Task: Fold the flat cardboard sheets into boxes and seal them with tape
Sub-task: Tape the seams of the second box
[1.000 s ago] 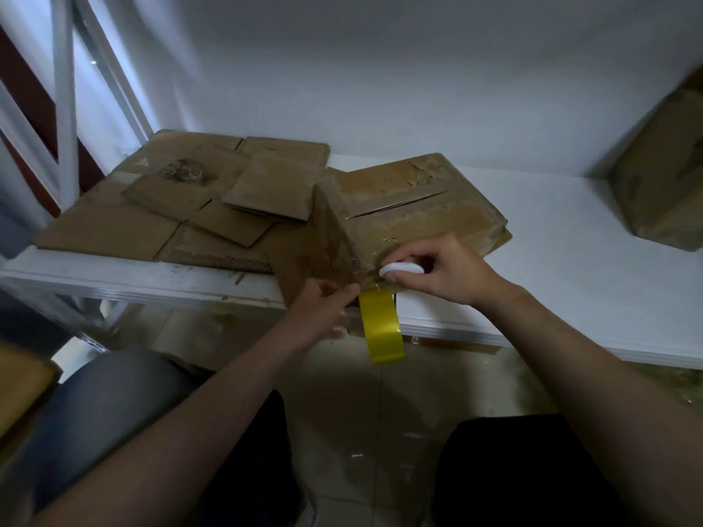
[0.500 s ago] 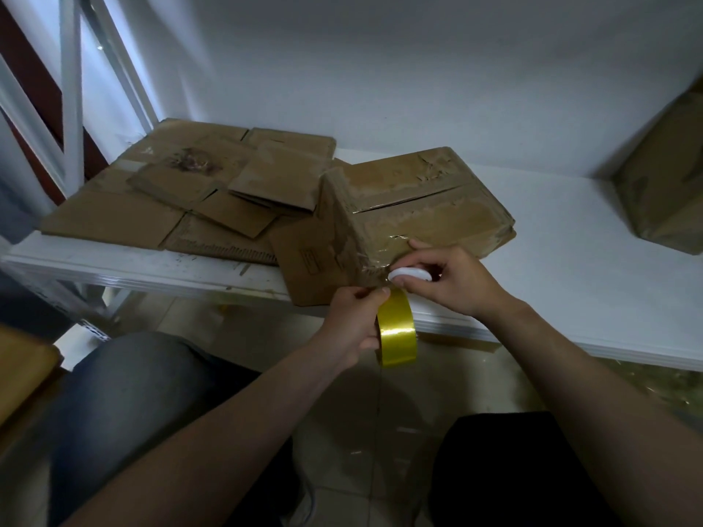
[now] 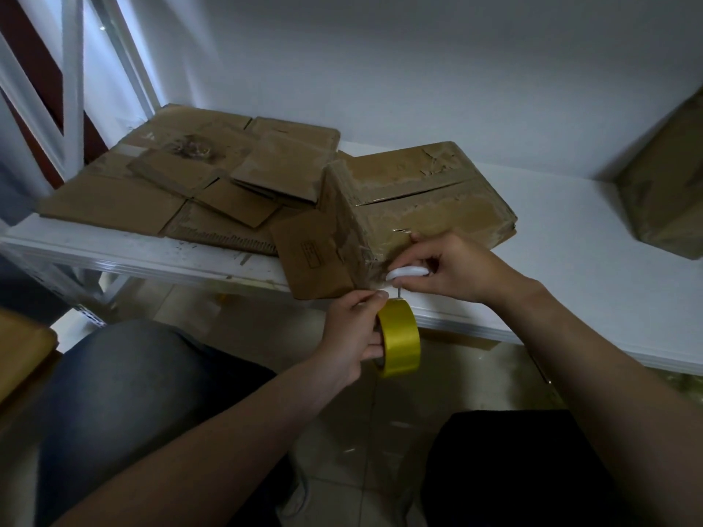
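Nearest the camera: the left hand gripped the yellow tape roll, fingers curled through its core, and held it below the front edge of the bench. A short stretch of tape appeared to run up from the roll to the box corner, too thin to make out clearly.

Just above, the right hand pinched a small white tool between thumb and fingers, against the near lower corner of the folded box. It was probably a cutter; the blade was not resolved.

Risks judged from this position:
- The two hands were nearly touching. A slip of the tool could catch the left thumb or fingers.
- If the roll sagged, the tape would go slack and could tear raggedly or fold onto itself.
- A downward pull on the roll could peel the tape end off the corner, or drag the box over the edge, since its near corner overhung the bench front.
- The cardboard surface looked worn, with old tape residue, so adhesion might be poor.

Farther back: the flat cardboard sheets lay in an overlapping stack on the left of the bench, touching the box and not yet folded. A second box stood well apart at the far right.
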A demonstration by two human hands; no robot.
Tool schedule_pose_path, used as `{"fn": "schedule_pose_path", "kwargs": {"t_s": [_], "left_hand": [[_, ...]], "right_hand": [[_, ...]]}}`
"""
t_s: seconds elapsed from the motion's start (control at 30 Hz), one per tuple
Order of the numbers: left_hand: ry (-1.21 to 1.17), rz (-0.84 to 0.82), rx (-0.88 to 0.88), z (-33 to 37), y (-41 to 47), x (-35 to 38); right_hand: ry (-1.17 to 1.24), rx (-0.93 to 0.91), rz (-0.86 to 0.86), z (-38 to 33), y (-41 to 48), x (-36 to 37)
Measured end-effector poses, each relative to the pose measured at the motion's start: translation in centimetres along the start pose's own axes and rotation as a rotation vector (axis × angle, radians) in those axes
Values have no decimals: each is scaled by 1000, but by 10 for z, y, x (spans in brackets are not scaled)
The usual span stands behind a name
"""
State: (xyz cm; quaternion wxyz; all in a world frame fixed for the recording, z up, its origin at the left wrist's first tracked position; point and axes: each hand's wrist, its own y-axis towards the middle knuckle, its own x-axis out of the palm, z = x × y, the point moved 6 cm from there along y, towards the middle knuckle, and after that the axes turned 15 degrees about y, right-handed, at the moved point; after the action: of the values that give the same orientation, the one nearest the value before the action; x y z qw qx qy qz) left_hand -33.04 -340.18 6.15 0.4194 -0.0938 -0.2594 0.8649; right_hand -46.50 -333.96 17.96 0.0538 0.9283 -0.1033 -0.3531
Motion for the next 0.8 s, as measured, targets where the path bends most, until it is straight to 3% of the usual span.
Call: {"fn": "schedule_pose_path", "kwargs": {"t_s": [0.17, 0.27, 0.57, 0.67, 0.8], "left_hand": [[-11, 2, 4, 1, 1, 2], [-8, 7, 1, 3, 4, 0], [48, -16, -21, -8, 8, -3], [113, -11, 0, -6, 9, -6], [210, 9, 59, 2, 11, -11]], "right_hand": [[-268, -86, -150, -15, 10, 18], [-397, -86, -121, -11, 16, 24], [-322, 89, -109, 20, -9, -6], [-319, -13, -30, 26, -24, -9], [-393, -15, 159, 36, -57, -12]]}}
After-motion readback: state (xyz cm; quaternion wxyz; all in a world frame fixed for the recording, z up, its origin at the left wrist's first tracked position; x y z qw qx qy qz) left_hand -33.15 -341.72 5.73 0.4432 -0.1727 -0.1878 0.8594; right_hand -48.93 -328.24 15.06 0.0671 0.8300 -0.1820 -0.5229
